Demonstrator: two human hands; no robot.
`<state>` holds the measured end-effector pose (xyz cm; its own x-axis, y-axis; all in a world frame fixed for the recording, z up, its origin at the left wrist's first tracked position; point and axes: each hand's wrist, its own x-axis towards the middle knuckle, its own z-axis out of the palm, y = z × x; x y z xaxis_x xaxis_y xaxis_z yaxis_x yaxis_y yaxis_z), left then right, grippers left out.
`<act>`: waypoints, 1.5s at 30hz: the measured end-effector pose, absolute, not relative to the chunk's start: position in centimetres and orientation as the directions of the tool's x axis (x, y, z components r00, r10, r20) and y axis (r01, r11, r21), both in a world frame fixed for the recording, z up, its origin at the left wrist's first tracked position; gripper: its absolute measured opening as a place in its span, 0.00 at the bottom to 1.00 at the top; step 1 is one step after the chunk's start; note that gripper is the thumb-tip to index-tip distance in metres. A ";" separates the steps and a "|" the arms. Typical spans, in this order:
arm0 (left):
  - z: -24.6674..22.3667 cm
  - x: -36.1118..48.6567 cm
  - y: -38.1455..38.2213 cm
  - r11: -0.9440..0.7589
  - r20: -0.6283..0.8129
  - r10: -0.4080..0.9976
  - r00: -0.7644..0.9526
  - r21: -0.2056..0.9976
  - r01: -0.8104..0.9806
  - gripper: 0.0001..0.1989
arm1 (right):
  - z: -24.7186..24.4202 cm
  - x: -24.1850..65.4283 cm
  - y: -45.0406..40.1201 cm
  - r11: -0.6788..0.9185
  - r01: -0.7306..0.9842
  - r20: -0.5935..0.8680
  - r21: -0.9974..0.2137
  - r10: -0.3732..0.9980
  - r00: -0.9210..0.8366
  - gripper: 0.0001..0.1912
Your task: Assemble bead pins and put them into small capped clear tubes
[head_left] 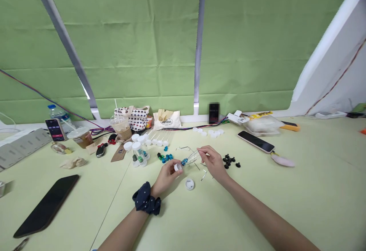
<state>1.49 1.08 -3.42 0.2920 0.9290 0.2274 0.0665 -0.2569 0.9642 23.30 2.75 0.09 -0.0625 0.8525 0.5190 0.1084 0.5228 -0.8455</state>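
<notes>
My left hand [168, 174] pinches a small white cap [177, 167] at the near end of a clear tube [192, 157]. A blue piece [184, 161] shows in the tube, close to the cap. The fingers of my right hand [210, 158] are closed round the tube's far end. Just below lies a round white cap [189, 184] with small bits in it. Bent metal rods [203, 175] lie under and beside my right hand. Blue beads [167, 158] are behind my left hand, and black pieces [228, 161] lie right of my right hand.
Capped tubes [139, 152] stand at the left, with several more lying behind them. White caps [213, 133] lie farther back. Drink cups [121, 127], phones [256, 142], a dark tablet-like object [47, 205] and a plastic box [263, 125] are around the table [257, 205].
</notes>
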 end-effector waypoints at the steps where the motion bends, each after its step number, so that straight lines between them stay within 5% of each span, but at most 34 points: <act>1: -3.4 1.5 1.1 -0.248 0.221 0.932 0.287 0.967 0.059 0.16 | 0.1 23.1 2.6 0.552 0.127 0.547 -0.824 0.834 -0.074 0.14; 9: -2.9 1.7 0.8 -0.223 0.199 0.939 0.279 0.973 0.055 0.16 | 0.0 22.5 1.9 0.660 0.273 0.657 -0.700 0.745 -0.117 0.15; 23: -2.6 2.0 0.3 -0.266 0.216 0.935 0.283 0.952 0.151 0.17 | -0.1 22.0 2.1 0.467 0.099 0.463 -0.878 0.884 -0.064 0.12; 41: -2.8 2.1 -0.2 -0.377 0.309 0.923 0.231 0.845 0.378 0.12 | 1.4 21.8 3.2 0.487 0.099 0.455 -0.868 0.859 -0.237 0.20; 45: -2.9 2.0 -0.1 -0.348 0.286 0.934 0.213 0.864 0.365 0.12 | 0.1 23.8 9.2 0.425 0.330 0.424 -0.843 0.902 -0.080 0.18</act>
<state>2.00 -0.15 -2.90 0.2127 0.9343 0.2862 0.3649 -0.3477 0.8637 23.80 9.19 0.14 -0.0802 0.9022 0.4237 0.3305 0.4251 -0.8426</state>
